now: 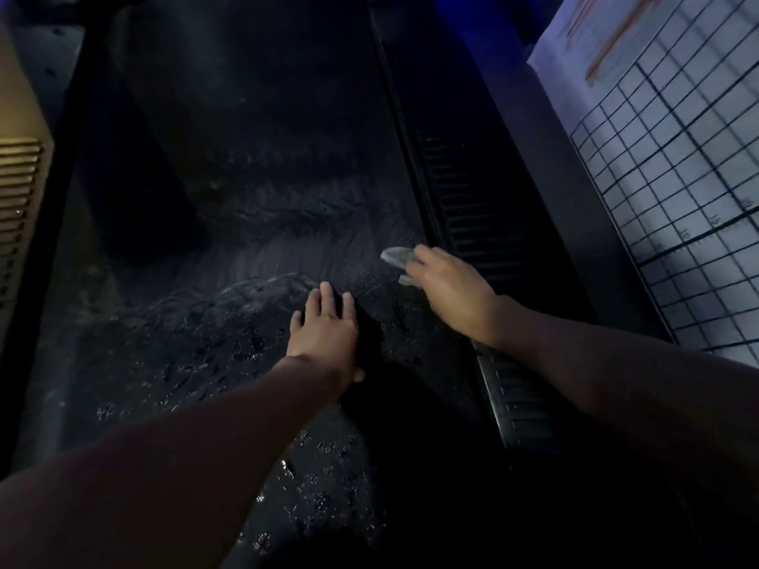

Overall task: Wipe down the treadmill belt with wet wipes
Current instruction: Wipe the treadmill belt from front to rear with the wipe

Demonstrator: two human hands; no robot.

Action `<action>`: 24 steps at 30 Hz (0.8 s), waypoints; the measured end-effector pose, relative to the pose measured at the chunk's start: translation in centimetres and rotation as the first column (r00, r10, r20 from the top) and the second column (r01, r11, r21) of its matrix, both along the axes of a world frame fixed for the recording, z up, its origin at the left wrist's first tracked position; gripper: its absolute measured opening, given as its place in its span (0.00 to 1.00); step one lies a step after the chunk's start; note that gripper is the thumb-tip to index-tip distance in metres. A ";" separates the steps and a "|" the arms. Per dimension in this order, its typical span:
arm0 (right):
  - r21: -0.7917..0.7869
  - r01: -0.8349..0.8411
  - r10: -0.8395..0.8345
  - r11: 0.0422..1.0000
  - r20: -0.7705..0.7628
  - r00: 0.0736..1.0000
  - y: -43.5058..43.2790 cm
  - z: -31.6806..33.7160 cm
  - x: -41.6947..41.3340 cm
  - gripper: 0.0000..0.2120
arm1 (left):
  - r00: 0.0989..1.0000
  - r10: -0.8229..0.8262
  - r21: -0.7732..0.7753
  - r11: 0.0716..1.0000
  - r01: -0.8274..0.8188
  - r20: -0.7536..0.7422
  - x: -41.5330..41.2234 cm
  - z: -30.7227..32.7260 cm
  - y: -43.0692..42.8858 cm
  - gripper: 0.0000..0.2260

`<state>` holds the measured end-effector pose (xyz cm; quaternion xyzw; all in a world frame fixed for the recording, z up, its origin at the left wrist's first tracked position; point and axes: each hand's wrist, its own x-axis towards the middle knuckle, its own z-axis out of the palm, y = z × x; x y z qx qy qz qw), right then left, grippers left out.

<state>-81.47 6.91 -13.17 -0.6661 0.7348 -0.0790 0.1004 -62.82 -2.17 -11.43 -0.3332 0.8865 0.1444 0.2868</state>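
The dark treadmill belt (230, 248) fills the middle of the view, with wet streaks and dusty patches across it. My right hand (449, 285) grips a crumpled grey wet wipe (397, 256) and presses it on the belt close to the right side rail. My left hand (326, 330) lies flat on the belt with straight fingers, a little left of and nearer than the right hand. Most of the wipe is hidden under my right fingers.
A ribbed black side rail (472, 207) runs along the belt's right edge. Beyond it stands a white panel with a black grid (677, 166). At the far left is a beige vented casing (20, 190) and the dark left rail (53, 190).
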 end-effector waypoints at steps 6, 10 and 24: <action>-0.037 -0.268 0.269 0.963 0.028 0.963 3.8 -0.9 2.7 0.05 | 0.998 -0.068 0.051 0.996 0.068 0.008 0.8 -0.3 -0.3 0.57; -0.152 -0.006 0.024 0.988 0.118 0.993 1.3 -1.1 2.2 0.15 | 0.997 -0.079 0.052 0.996 0.078 0.009 1.4 0.2 0.0 0.61; -0.030 -0.244 0.246 0.969 0.129 0.961 0.6 -1.4 3.5 0.21 | 0.974 0.225 0.041 0.974 -0.224 -0.033 3.1 -0.3 0.5 0.60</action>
